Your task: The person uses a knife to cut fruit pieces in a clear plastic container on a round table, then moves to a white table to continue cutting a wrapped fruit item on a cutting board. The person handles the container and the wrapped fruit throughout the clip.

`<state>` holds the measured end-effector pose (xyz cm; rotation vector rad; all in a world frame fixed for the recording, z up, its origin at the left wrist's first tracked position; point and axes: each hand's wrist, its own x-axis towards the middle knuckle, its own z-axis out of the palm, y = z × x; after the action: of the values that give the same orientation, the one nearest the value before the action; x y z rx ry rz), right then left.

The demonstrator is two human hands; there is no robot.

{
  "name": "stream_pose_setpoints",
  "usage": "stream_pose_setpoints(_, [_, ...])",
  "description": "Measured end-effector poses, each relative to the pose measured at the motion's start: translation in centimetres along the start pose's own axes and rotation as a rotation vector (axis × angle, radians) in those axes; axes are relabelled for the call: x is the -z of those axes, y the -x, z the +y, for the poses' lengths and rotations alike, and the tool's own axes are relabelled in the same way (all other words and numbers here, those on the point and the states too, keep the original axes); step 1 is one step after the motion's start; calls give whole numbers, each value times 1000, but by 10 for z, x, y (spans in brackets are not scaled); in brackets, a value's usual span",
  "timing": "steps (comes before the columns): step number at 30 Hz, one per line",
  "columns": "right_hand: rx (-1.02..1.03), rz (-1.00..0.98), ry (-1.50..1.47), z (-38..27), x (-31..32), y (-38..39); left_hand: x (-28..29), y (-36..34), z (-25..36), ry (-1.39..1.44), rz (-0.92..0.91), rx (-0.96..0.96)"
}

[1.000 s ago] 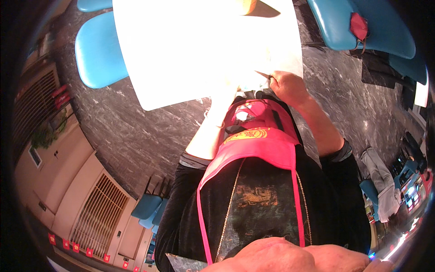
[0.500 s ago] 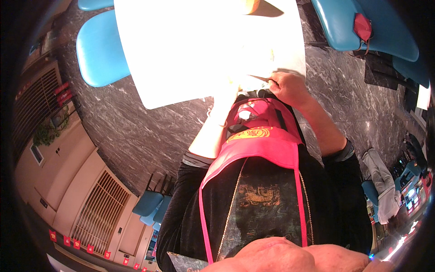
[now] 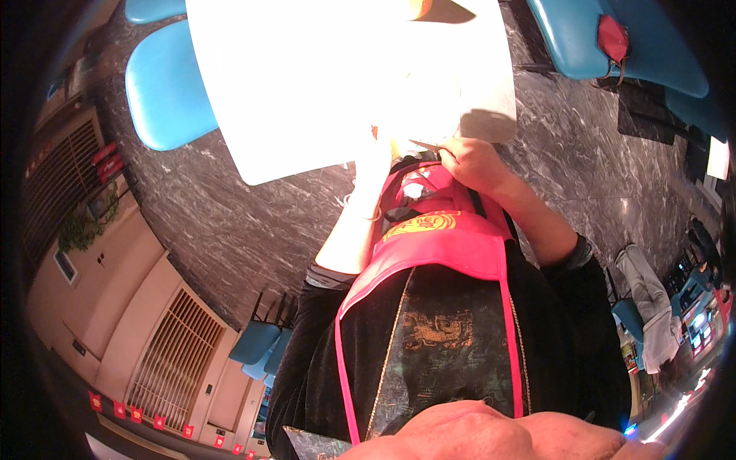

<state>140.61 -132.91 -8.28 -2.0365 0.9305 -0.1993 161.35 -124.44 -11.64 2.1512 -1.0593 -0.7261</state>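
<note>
My right hand [image 3: 474, 163] is closed at the near edge of the white table [image 3: 284, 130]. From its fingers a thin, pointed blade, apparently a small knife [image 3: 426, 145], sticks out toward the left. My left hand [image 3: 374, 157] lies just across from the tip, washed out by the glare. Its fingers are lost in the brightness, so whether it holds anything is unclear. A pale yellowish patch [image 3: 395, 146] shows beside its fingers, too bright to name. Below both hands hangs my red apron [image 3: 445, 249] with a yellow print.
A cut-off orange-yellow object [image 3: 420, 8] stands at the table's far side, casting a shadow. Blue chairs [image 3: 170, 96] flank the table, one at the right bearing a red pouch [image 3: 612, 40]. Dark marbled floor [image 3: 238, 222] surrounds it. Grey trousers [image 3: 648, 307] show far right.
My right hand has shifted slightly left and down toward my body, bringing the blade along. Its shadow on the table now shows larger. The left hand stays in nearly the same place.
</note>
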Motion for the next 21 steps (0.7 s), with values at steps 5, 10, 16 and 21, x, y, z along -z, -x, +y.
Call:
stream_pose_setpoints(5, [6,-39,-34,-5,-12,5,2,4,10,-4,-77,1])
stream_pose_setpoints(10, [-72,-156,-5,-6,-2,10,11,7,25,5,-135,25])
stream_pose_setpoints(16, [-203,-207,-63,10,30,23,12,4,32,24,-184,63])
stream_pose_setpoints(21, [-265,-176,-133,13,31,26,15,0,35,148,-220,152])
